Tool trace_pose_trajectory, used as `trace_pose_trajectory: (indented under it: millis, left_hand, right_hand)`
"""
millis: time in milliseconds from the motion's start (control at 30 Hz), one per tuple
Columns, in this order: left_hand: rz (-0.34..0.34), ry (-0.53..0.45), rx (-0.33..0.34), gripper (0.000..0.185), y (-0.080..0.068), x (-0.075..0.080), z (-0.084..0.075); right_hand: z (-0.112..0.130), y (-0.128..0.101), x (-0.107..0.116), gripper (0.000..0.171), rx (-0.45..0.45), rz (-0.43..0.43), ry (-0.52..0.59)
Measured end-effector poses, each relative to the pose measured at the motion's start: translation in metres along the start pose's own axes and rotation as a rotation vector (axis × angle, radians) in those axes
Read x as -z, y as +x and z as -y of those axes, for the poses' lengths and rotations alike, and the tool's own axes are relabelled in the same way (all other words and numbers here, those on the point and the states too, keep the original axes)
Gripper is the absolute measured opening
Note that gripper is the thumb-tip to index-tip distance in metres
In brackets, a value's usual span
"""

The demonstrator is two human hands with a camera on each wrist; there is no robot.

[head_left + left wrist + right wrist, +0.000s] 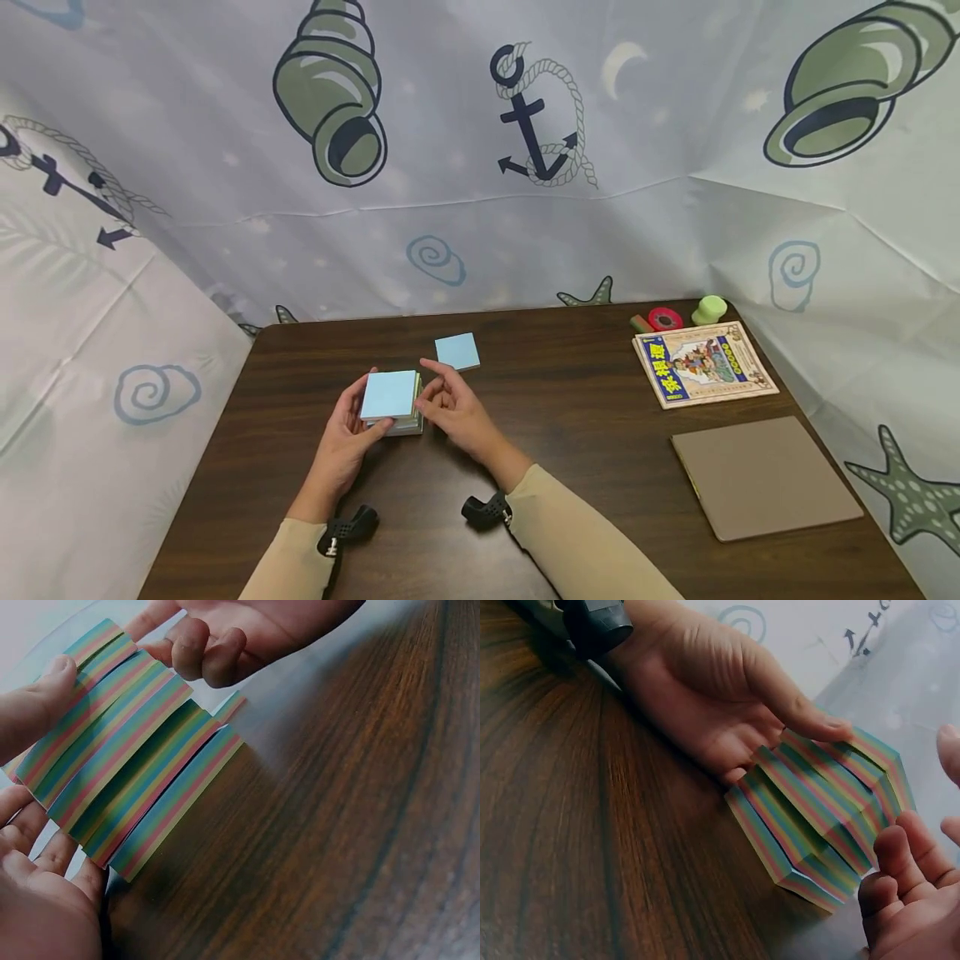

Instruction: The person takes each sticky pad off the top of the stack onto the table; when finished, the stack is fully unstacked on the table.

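At table [570,392] centre, left hand [347,433] pinches the slumping note stack [392,402]; right hand [453,408] fingers hang loosely curled, probably just clear. Slack grip could let the layers slide apart.

Striped sticky-note stack [392,402], blue-topped, fanned, on table.

Head camera looks down across the table [570,392]; both wrist cameras closely share the notepad stack [127,750].
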State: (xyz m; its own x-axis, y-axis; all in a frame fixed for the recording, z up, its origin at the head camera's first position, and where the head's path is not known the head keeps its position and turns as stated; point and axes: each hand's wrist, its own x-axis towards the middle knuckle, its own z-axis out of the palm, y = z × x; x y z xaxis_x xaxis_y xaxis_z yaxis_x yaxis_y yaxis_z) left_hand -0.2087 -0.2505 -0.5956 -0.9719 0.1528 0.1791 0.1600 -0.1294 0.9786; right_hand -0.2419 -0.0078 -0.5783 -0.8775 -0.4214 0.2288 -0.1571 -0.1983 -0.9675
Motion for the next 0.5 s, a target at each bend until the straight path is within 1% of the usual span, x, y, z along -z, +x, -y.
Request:
trace_pose_trajectory:
  millis: [300,500]
  left_hand:
    - [0.012,0.012,-0.003,0.088,-0.0022,-0.001,0.0009]
    - [0.014,0.028,-0.018,0.089,-0.0014,-0.0002,-0.001]
  right_hand:
    - [-0.0041,-0.0017,0.0007,0.077,-0.019,0.046,-0.043]
    - [-0.0039,0.0002,-0.0002,0.085,0.015,0.056,-0.075]
